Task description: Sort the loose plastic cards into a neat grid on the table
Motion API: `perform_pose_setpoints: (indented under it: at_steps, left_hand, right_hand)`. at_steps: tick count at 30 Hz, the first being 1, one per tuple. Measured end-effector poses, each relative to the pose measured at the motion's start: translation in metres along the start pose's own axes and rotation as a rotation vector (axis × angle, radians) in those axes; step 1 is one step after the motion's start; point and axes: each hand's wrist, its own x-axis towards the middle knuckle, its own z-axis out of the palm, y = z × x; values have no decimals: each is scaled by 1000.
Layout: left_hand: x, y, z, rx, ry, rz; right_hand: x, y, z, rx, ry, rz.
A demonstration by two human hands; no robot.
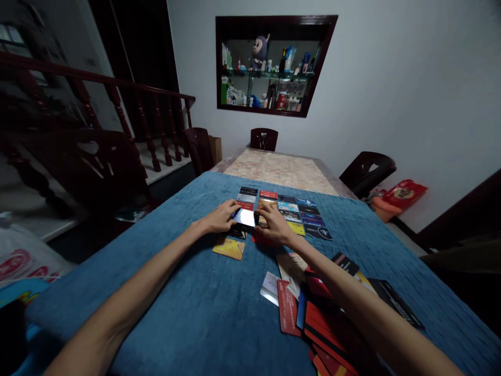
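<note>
A glossy card (pixel 246 217) with a bright glare lies between my two hands at the near end of the left column of cards. My left hand (pixel 223 216) grips its left edge with bent fingers. On the opposite edge, my right hand (pixel 273 224) has its thumb and fingers closed, partly covering neighbouring cards. Rows of overlapping cards continue beyond and to the right, among them a red card (pixel 268 194), a purple card (pixel 313 219) and a dark card (pixel 318 232). Nearer to me is a yellow card (pixel 229 248). A red card under my right hand is mostly hidden.
A loose pile holds a red card (pixel 288 308), a silver card (pixel 270 288) and a black card (pixel 395 300), partly beneath my right forearm. A blue cloth (pixel 188 313) covers the near table. Chairs, including a dark chair (pixel 366 169), stand around it.
</note>
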Motion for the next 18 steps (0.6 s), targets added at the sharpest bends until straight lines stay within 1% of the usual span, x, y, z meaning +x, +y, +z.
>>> perform_pose_setpoints:
  at_steps: [7,11,18]
  left_hand:
    - [1,-18,2,41,-29,-93]
    - [-1,-26,3,45,-40,-120]
    - [-2,-32,7,71,-77,-159]
  right_hand:
    - [22,-1,10,-44,-61,23]
    - [29,-4,13,-59,-105,20]
    - [35,-3,17,-72,-147,28]
